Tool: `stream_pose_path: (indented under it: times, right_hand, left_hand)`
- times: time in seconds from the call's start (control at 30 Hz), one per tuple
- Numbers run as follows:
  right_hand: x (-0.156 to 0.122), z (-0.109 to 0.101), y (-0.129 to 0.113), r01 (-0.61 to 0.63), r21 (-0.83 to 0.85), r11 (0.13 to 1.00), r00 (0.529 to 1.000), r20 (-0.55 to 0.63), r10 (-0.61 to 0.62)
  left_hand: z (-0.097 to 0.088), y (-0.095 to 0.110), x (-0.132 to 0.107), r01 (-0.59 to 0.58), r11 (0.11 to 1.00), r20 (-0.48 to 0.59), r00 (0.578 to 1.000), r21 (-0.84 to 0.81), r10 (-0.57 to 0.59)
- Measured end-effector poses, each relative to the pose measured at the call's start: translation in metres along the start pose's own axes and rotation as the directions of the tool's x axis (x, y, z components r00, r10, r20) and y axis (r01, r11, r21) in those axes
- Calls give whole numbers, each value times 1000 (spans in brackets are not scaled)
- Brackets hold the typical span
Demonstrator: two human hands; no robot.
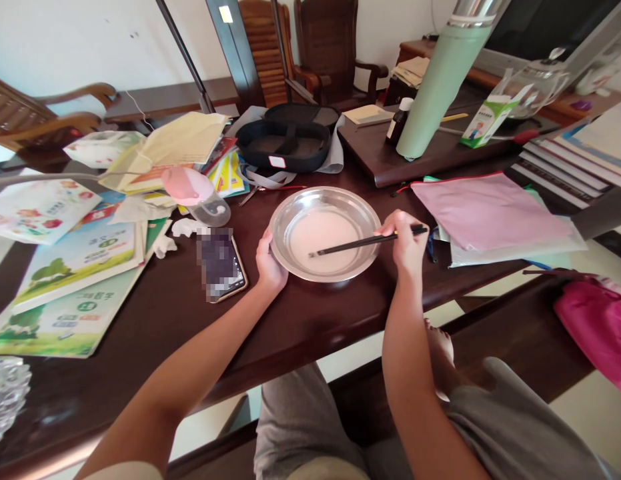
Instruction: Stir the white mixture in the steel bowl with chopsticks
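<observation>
Dark wooden table [165, 313]: steel bowl [361, 211] centre, phone [221, 263] beside, picture books [75, 260] left, pink folder [485, 213] right, black case [285, 143] behind.

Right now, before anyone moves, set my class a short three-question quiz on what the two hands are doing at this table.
1. True or false: the right hand holds chopsticks whose tips are inside the metal bowl.
2. What does the left hand touch? A a cup; B the bowl's rim; C a spoon.
3. Fill in: the phone lies on the person's ____ side of the bowl.
Key: 1 true; 2 B; 3 left.
</observation>
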State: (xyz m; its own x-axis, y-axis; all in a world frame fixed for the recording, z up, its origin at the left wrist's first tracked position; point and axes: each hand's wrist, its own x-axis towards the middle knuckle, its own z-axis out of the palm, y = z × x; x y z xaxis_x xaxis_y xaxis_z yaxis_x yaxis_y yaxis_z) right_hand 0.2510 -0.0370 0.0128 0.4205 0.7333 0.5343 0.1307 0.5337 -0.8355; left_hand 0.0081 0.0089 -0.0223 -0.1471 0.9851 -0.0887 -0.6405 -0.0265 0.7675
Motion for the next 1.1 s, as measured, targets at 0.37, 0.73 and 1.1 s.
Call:
stream_pose_path:
  times: [0.37,0.73,1.1]
  right_hand:
    - [5,-10,8,116,7,993,939,-328,-107]
    - [1,-3,3,34,-131,991,970,-233,-64]
    - [-2,1,-1,-17,-146,989,1000,-18,15]
  left_hand:
    - [1,0,-1,-9,1000,-12,1000,15,9]
    - [0,-1,0,-13,1000,-5,1000,27,13]
    - [2,1,-1,-9,999,-4,1000,44,9]
